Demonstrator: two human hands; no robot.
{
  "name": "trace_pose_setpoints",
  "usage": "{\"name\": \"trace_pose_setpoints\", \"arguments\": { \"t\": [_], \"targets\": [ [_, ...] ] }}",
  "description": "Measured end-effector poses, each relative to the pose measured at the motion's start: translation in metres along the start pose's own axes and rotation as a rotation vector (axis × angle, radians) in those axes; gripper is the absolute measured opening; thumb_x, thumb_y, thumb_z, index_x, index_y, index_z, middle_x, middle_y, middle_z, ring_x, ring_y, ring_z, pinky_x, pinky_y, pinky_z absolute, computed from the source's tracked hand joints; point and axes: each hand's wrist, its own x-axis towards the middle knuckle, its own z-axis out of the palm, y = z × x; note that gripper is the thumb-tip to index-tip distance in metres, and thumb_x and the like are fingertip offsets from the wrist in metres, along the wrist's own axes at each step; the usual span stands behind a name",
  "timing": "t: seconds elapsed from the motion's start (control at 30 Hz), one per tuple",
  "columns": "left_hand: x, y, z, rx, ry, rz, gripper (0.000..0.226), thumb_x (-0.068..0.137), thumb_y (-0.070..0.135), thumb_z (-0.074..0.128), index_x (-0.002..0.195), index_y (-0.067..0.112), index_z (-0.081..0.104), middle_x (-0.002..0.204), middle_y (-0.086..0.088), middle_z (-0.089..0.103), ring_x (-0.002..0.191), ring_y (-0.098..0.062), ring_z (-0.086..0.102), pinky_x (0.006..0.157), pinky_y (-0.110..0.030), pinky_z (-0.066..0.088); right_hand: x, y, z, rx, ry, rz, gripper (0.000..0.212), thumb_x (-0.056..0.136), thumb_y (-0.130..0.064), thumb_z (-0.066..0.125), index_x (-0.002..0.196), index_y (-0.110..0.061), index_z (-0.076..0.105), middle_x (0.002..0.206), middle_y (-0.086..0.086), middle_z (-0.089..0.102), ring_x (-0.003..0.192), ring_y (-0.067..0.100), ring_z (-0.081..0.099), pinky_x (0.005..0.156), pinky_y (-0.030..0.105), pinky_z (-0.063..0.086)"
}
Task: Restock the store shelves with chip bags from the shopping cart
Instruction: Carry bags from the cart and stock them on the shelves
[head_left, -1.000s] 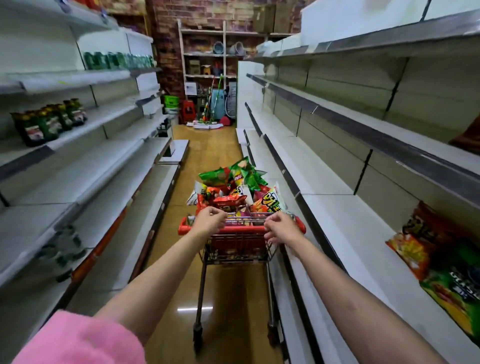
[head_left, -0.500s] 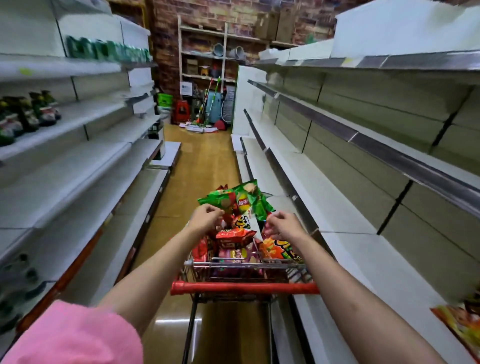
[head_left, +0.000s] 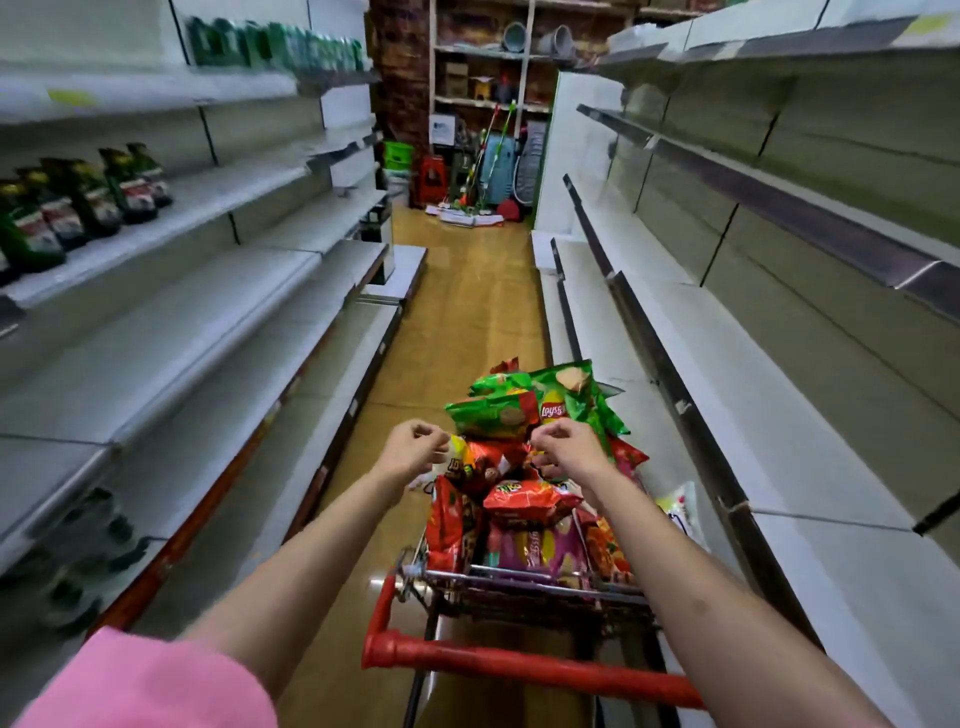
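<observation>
A wire shopping cart (head_left: 524, 579) with a red handle (head_left: 519, 662) stands in the aisle just in front of me, heaped with chip bags. Green Lay's bags (head_left: 563, 397) lie on top at the far end, and red bags (head_left: 530, 501) and a purple bag (head_left: 535, 551) lie nearer. My left hand (head_left: 413, 452) hovers over the pile's left edge, fingers curled, holding nothing. My right hand (head_left: 569, 449) is over the red bags with its fingers curled down onto them. I cannot tell whether it pinches one.
Long white shelves (head_left: 769, 415) run close along the cart's right side. More shelves (head_left: 171, 338) line the left, with dark green packets (head_left: 78, 208) on an upper level. The wooden floor (head_left: 467, 291) leads to a brick wall with brooms and crates (head_left: 478, 166).
Both hands left the red handle and reached forward over the chip bags. The cart now sits closer under me, and my view has tipped down.
</observation>
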Motion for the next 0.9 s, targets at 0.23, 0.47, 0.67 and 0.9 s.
{"name": "trace_pose_setpoints", "arguments": {
  "t": [0.23, 0.47, 0.67, 0.9],
  "targets": [
    [0.077, 0.011, 0.015, 0.038, 0.11, -0.022, 0.016, 0.087, 0.007, 0.06, 0.073, 0.012, 0.057, 0.067, -0.006, 0.055, 0.061, -0.015, 0.049, 0.054, -0.021, 0.04, 0.1, 0.002, -0.007, -0.113, -0.074, -0.046, 0.023, 0.082, 0.001, 0.068, 0.103, -0.009, 0.065, 0.113, 0.013, 0.062, 0.101, 0.024, 0.058, 0.079, 0.031, 0.048],
    [0.14, 0.011, 0.042, 0.082, 0.231, -0.089, 0.014, 0.088, 0.009, 0.061, 0.08, 0.017, 0.054, 0.087, -0.006, 0.059, 0.08, -0.02, 0.056, 0.067, -0.028, 0.043, 0.183, 0.001, -0.009, -0.448, -0.154, -0.08, 0.066, 0.078, -0.006, 0.074, 0.136, -0.029, 0.049, 0.146, 0.009, 0.029, 0.134, 0.028, 0.032, 0.108, 0.028, 0.028],
    [0.167, 0.002, 0.04, 0.116, 0.279, -0.162, 0.017, 0.06, 0.024, 0.056, 0.077, 0.025, 0.055, 0.088, -0.007, 0.062, 0.083, -0.02, 0.057, 0.084, -0.038, 0.051, 0.219, 0.018, 0.003, -0.66, -0.309, -0.14, 0.06, 0.082, -0.009, 0.071, 0.136, -0.024, 0.05, 0.148, 0.012, 0.025, 0.138, 0.03, 0.027, 0.111, 0.031, 0.026],
    [0.177, 0.017, 0.034, 0.029, 0.29, -0.15, 0.055, 0.055, 0.015, 0.055, 0.109, 0.005, 0.054, 0.096, -0.009, 0.06, 0.076, -0.017, 0.055, 0.07, -0.03, 0.047, 0.239, -0.014, -0.016, -0.542, -0.169, -0.304, 0.02, 0.091, -0.017, 0.062, 0.108, -0.01, 0.07, 0.112, 0.008, 0.064, 0.105, 0.026, 0.058, 0.085, 0.029, 0.045]
  ]
}}
